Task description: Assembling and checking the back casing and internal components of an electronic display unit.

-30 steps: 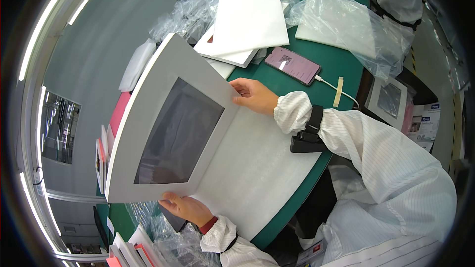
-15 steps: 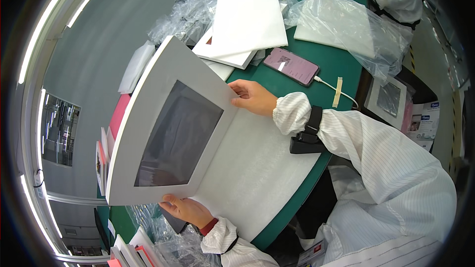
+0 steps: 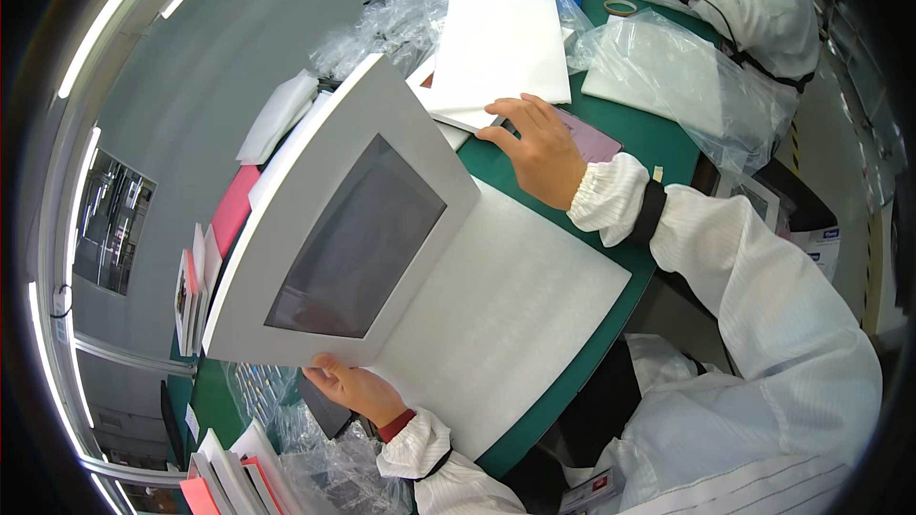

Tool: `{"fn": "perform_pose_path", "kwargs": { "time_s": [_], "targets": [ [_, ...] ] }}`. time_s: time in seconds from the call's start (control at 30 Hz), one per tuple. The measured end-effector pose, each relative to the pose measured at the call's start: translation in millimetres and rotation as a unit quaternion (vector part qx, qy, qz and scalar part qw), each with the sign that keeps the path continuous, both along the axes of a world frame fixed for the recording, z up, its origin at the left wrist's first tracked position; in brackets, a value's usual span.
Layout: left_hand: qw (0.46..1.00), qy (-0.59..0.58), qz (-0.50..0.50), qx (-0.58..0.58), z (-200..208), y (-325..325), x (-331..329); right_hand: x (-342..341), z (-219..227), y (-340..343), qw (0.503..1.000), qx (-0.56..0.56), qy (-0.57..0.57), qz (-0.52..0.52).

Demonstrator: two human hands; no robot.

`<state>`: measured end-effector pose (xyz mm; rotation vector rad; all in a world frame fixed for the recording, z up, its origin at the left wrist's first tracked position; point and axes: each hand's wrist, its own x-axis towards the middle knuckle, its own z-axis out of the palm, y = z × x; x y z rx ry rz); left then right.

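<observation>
A white-framed panel point(image 3: 320, 157) with a dark grey screen point(image 3: 358, 238) stands tilted up on a white foam sheet point(image 3: 510, 296). My left hand point(image 3: 358, 393) grips the panel's lower edge, with the thumb uppermost. My right hand point(image 3: 542, 151) is off the panel, raised to the right of its far corner. Its fingers are curved and apart, nothing visibly held, near the corner of white boards point(image 3: 501, 48) stacked at the back. A phone point(image 3: 589, 136) with a pinkish screen lies partly hidden behind this hand.
Clear plastic wrapping point(image 3: 396, 24) is heaped at the back left. A bagged white slab point(image 3: 658, 76) lies on the green table point(image 3: 644, 157) at the back right. White and pink boards point(image 3: 239, 472) stand at the lower left. A co-worker point(image 3: 768, 24) sits at the far right.
My right hand has let go of the panel's right edge and moved up and right, partly covering the phone. The left hand keeps its hold. The view has shifted, showing more of the co-worker.
</observation>
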<state>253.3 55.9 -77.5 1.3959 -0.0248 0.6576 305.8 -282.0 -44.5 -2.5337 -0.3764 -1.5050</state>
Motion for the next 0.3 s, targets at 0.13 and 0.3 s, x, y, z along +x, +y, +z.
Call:
{"fn": "perform_pose_path", "kwargs": {
  "time_s": [0.13, 0.3],
  "targets": [
    [1.0, -0.001, -0.011, 0.002, 0.0, -1.4, 0.9, -9.8, -4.4, 14.7, 0.995, 0.095, 0.011, 0.029],
    [1.0, -0.017, -0.011, 0.006, 4.9, -5.5, -1.2, -34.4, -12.6, 49.6, 0.949, 0.269, 0.11, 0.122]
  ]
}}
